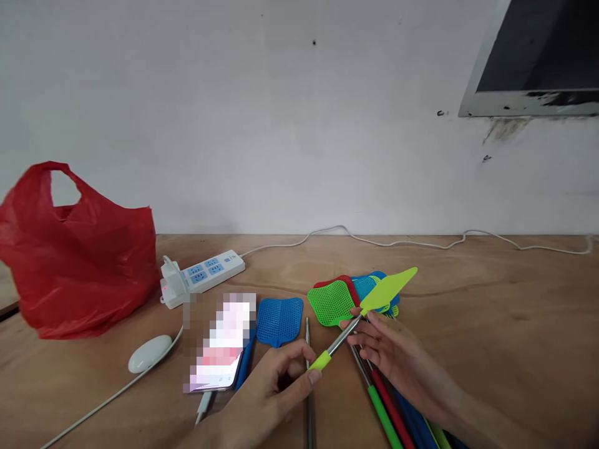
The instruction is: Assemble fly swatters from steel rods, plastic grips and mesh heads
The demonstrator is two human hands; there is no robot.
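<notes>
A yellow-green fly swatter (388, 290) with a telescopic metal shaft is held up at a slant over the table. My left hand (274, 390) pinches its short yellow grip between thumb and fingers. At the neck, where shaft meets head, the fingers of my right hand (393, 352) close around it. Behind it lies a pile of fly swatters, with a green head (331, 302) in front and a red handle (392, 405) partly under my right arm. A blue fly swatter (279, 319) lies left of the pile. Beside my left hand is a thin metal rod (309, 424), partly hidden.
A phone (224, 349) with a lit, blurred-out screen lies left of my left hand, a cable plugged into it. Farther left are a white oval device (150, 353), a white power strip (215, 271) and a red plastic bag (84, 262). A white cord (397, 242) runs along the wall.
</notes>
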